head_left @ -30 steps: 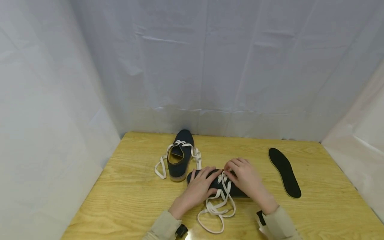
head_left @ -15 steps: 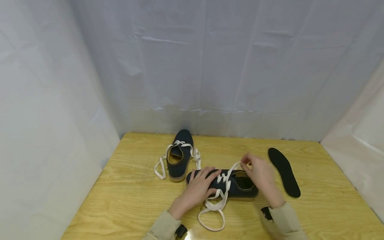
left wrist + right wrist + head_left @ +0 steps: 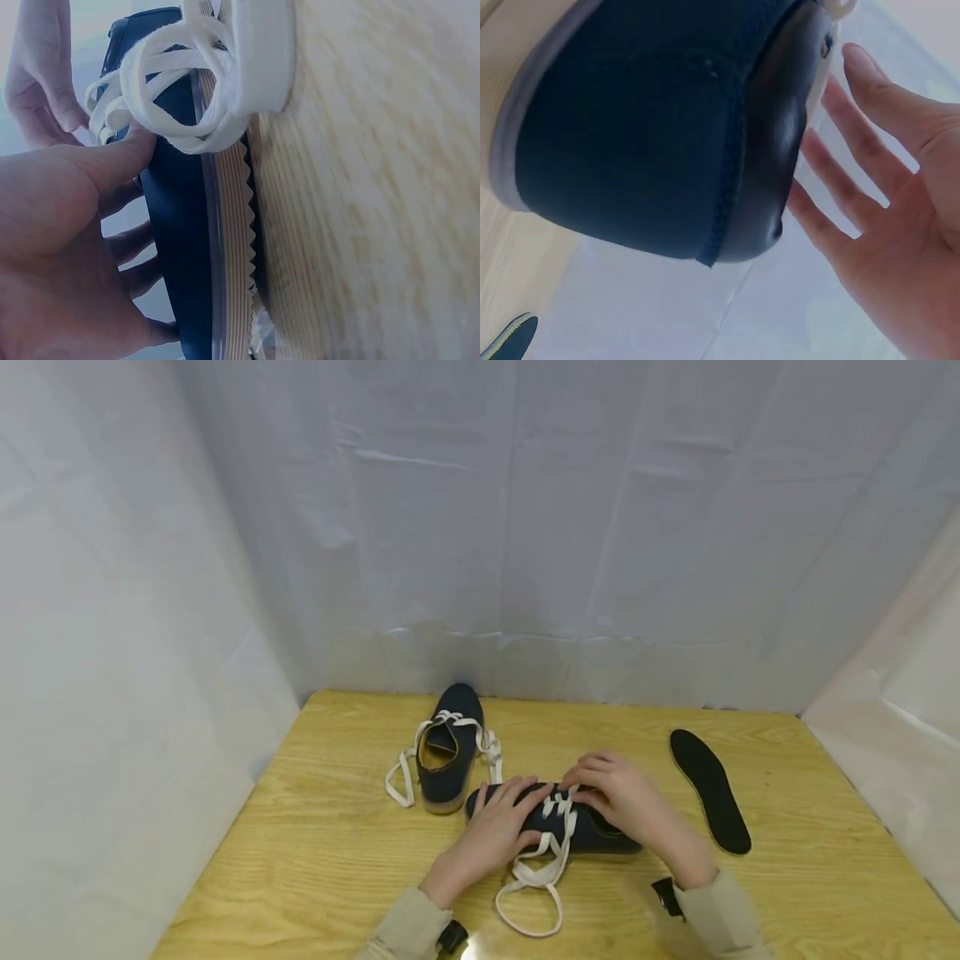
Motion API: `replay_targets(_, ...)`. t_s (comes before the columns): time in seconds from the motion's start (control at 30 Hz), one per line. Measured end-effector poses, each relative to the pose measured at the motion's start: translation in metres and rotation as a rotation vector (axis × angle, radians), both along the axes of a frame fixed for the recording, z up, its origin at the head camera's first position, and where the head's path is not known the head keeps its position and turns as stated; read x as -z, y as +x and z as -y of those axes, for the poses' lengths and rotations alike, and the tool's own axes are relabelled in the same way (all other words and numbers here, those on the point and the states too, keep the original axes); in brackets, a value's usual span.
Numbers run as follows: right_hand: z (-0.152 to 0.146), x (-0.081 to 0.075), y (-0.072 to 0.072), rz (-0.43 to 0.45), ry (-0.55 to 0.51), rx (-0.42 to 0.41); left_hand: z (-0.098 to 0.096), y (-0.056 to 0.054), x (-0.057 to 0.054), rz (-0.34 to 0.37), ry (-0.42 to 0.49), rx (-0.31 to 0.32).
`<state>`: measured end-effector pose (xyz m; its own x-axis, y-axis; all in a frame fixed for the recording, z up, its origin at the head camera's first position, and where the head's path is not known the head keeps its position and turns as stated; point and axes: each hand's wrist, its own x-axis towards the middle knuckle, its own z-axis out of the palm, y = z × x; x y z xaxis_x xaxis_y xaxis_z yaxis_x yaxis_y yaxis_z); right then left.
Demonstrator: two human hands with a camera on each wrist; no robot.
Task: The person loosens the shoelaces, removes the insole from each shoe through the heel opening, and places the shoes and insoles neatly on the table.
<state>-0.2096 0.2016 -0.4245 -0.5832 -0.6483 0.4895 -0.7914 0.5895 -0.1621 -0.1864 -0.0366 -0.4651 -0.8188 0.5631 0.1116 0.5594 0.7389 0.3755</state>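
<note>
A navy sneaker (image 3: 540, 822) with white laces (image 3: 558, 806) lies sideways across the table, toe to the left. My left hand (image 3: 491, 835) holds its toe part, thumb on the near side and fingers spread over the top. In the left wrist view, the thumb presses the upper (image 3: 176, 202) beside looped laces (image 3: 214, 105). My right hand (image 3: 618, 797) is at the upper end of the lacing, partly covering the shoe's opening. The right wrist view shows its thumb (image 3: 866, 67) apart from the visible fingers, beside the shoe's collar (image 3: 769, 142); some fingertips are hidden.
A second navy sneaker (image 3: 453, 752) stands behind on the left, its white laces hanging loose. A black insole (image 3: 708, 789) lies to the right. White sheeting (image 3: 555, 527) encloses the wooden table (image 3: 322, 827) at the back and sides.
My right hand pulled a lace end out to the right, then came back left to the lacing. The lace now trails toward the near side. My left hand and the shoe stayed put.
</note>
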Motion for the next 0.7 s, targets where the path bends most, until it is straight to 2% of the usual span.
replay_targets(0.2, 0.006, 0.002, 0.004, 0.028, 0.059, -0.002, 0.0, -0.001, 0.0, -0.004, -0.008, -0.004)
replay_targets(0.33, 0.01, 0.006, 0.005, 0.004, 0.053, 0.04, 0.0, 0.0, 0.0, -0.009, -0.008, -0.006)
replay_targets(0.5, 0.013, 0.01, 0.002, -0.149, -0.025, 0.128, -0.001, -0.001, 0.001, -0.008, -0.01, -0.006)
replay_targets(0.6, 0.011, 0.008, -0.002, -0.274, -0.147, 0.212, -0.001, -0.001, 0.002, -0.016, -0.012, -0.004)
replay_targets(0.7, 0.006, 0.003, -0.004, -0.373, -0.27, 0.329, 0.0, -0.001, 0.002, -0.02, -0.003, 0.003)
